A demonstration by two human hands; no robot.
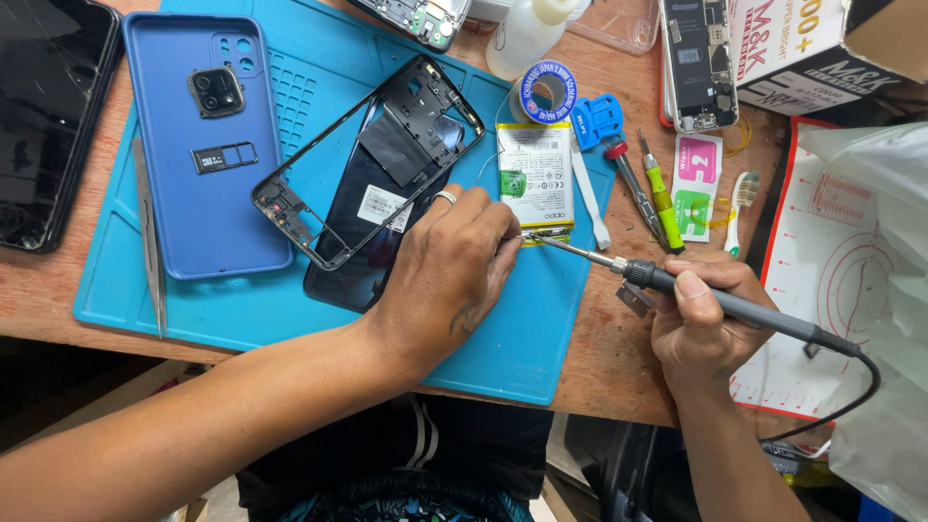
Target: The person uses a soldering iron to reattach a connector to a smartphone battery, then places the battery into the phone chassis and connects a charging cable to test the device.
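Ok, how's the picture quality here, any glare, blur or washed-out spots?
Head view: sharp at the centre, soldering iron and battery crisp; soft reflection on the black phone screen; white plastic bag at right nearly overexposed; straight edges bow slightly near the frame corners.

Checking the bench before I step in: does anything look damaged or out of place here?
Nothing looks spilled or broken. The phone frame lies askew over a dark panel, parts stripped out; the right hand holds the soldering iron at the battery.
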